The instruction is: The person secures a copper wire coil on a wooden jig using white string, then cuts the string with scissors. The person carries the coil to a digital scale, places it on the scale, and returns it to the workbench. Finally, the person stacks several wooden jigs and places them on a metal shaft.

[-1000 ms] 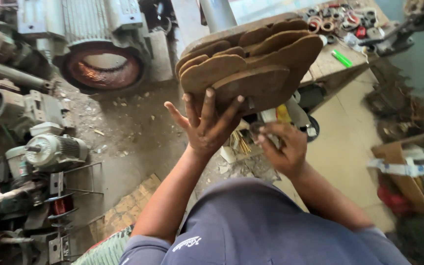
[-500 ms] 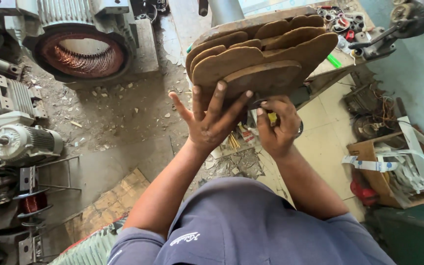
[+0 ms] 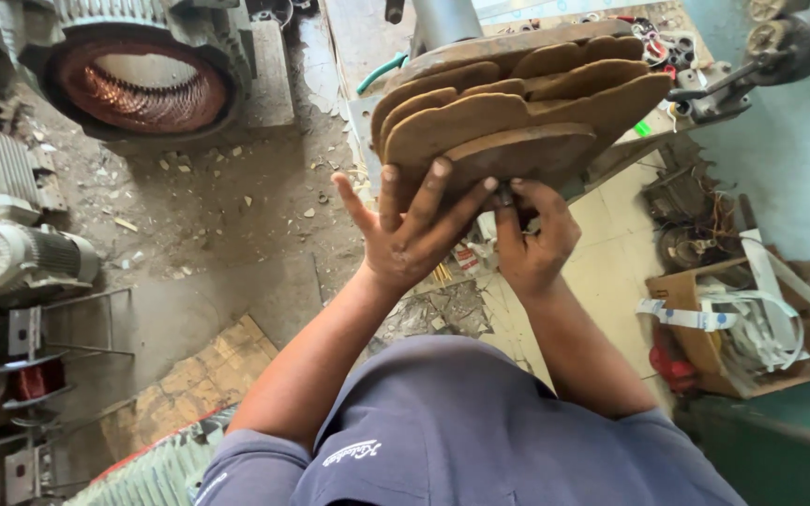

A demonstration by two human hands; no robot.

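A stack of several flat brown oval boards (image 3: 517, 117) stands stepped on a workbench in front of me. My left hand (image 3: 405, 230) presses its spread fingers against the near end of the lowest board. My right hand (image 3: 532, 239) grips a small dark part at the lower edge of the same stack, fingers curled around it. What that part is cannot be made out. My arms and blue shirt fill the lower middle of the view.
A large motor stator with copper windings (image 3: 142, 80) lies on the dirty floor at upper left. Smaller motors (image 3: 11, 258) line the left edge. A cardboard box of wire and tape (image 3: 733, 323) sits at right. A metal winding tool (image 3: 761, 56) stands at upper right.
The view has drawn closer to the stack. My right hand has risen from below the bench to the stack's lower edge. My left hand stays spread on the boards.
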